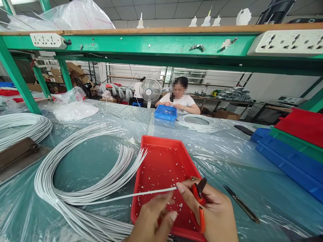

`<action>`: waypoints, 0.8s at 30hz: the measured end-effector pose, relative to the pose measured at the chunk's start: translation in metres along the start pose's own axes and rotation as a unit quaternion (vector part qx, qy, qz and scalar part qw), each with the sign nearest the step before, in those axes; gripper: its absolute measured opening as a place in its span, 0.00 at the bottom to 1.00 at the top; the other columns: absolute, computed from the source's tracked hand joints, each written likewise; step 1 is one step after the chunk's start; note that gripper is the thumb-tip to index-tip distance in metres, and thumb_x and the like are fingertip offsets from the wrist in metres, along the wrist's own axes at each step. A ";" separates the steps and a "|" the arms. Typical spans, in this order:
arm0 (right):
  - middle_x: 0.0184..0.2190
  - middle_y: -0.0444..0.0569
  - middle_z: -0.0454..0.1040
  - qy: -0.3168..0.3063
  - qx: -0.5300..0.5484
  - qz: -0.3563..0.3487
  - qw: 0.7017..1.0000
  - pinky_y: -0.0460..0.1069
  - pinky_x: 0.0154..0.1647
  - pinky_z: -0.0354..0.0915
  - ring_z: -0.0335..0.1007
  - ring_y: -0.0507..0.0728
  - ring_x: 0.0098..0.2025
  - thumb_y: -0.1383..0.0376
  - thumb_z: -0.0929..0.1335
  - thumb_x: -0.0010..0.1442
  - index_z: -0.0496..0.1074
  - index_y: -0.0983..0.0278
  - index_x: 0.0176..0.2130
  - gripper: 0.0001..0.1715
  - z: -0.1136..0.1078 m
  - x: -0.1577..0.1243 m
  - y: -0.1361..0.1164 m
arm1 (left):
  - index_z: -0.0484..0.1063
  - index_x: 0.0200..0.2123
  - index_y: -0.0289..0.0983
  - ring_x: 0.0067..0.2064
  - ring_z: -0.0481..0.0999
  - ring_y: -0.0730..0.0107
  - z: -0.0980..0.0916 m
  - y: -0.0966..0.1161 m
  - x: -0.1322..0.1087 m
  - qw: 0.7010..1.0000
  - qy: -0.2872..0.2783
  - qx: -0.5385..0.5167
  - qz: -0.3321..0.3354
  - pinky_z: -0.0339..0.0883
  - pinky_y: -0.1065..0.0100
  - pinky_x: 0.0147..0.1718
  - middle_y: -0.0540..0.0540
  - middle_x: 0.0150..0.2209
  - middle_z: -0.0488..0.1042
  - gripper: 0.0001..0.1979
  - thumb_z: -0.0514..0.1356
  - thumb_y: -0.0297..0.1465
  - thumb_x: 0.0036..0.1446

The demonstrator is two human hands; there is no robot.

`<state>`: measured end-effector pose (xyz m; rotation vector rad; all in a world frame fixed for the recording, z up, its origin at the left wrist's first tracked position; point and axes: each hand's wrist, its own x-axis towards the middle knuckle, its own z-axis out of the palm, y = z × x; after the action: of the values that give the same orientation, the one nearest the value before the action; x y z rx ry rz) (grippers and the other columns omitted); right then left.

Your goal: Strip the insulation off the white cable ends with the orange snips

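Note:
Over the near end of a red tray (161,148), my left hand (153,220) pinches a single white cable (121,196) that runs left to a big coiled bundle of white cables (75,188). The cable's free end meets my right hand (214,211) at the thumb tip. That hand is closed round small red-handled cutters (199,198), whose dark jaws point up. Small white scraps lie scattered in the tray.
A dark metal tool (241,203) lies right of the tray. Stacked blue, green and red trays (292,148) stand at the right. Another cable coil (22,126) lies at the left. Across the table a person works beside a blue bin (165,112) and a coil (198,122).

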<state>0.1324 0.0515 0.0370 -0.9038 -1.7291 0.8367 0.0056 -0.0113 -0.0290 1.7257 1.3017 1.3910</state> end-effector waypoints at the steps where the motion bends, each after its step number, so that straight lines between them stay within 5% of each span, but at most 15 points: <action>1: 0.18 0.43 0.69 -0.003 0.015 0.009 1.000 0.43 0.21 0.61 0.63 0.51 0.20 0.62 0.69 0.50 0.71 0.64 0.21 0.10 0.000 0.000 0.001 | 0.59 0.58 0.41 0.34 0.75 0.65 0.000 0.003 0.002 0.995 0.020 -0.076 -0.062 0.69 0.65 0.33 0.37 0.46 0.73 0.22 0.52 0.33 0.59; 3: 0.17 0.41 0.68 -0.024 0.069 0.059 0.996 0.42 0.20 0.59 0.62 0.50 0.19 0.62 0.70 0.49 0.71 0.63 0.22 0.08 0.003 0.000 0.006 | 0.58 0.58 0.42 0.32 0.74 0.68 -0.002 0.010 0.006 0.972 0.067 -0.191 -0.118 0.70 0.66 0.32 0.38 0.49 0.70 0.23 0.52 0.36 0.59; 7: 0.15 0.39 0.62 -0.082 0.221 0.185 0.954 0.42 0.20 0.55 0.56 0.48 0.19 0.62 0.73 0.44 0.68 0.64 0.20 0.12 0.016 -0.002 0.018 | 0.73 0.46 0.39 0.32 0.74 0.69 -0.012 0.021 0.013 0.954 0.130 -0.259 -0.083 0.69 0.68 0.31 0.39 0.47 0.70 0.15 0.56 0.35 0.56; 12: 0.16 0.40 0.60 -0.134 0.313 0.288 0.895 0.43 0.24 0.55 0.54 0.48 0.21 0.53 0.70 0.49 0.65 0.66 0.20 0.21 0.038 -0.016 0.019 | 0.77 0.33 0.34 0.26 0.71 0.73 -0.025 0.021 0.023 0.935 0.169 -0.282 -0.130 0.65 0.73 0.28 0.47 0.23 0.73 0.11 0.59 0.35 0.54; 20: 0.18 0.39 0.58 -0.252 0.182 0.200 0.929 0.44 0.23 0.51 0.53 0.48 0.21 0.51 0.69 0.49 0.68 0.66 0.25 0.20 0.034 -0.016 0.024 | 0.75 0.28 0.32 0.17 0.66 0.79 -0.036 0.011 0.032 0.923 0.183 -0.292 -0.171 0.59 0.76 0.21 0.53 0.16 0.68 0.13 0.60 0.37 0.53; 24: 0.24 0.43 0.63 -0.337 0.182 0.223 0.897 0.46 0.27 0.58 0.60 0.50 0.23 0.44 0.64 0.51 0.68 0.66 0.30 0.27 0.023 -0.017 0.015 | 0.75 0.28 0.32 0.17 0.68 0.77 -0.041 0.015 0.033 0.921 0.216 -0.283 -0.161 0.60 0.76 0.20 0.54 0.17 0.67 0.12 0.60 0.37 0.52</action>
<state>0.1175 0.0413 0.0107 -0.8090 -1.8454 1.8896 -0.0289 0.0081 0.0093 0.8103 1.1647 1.7780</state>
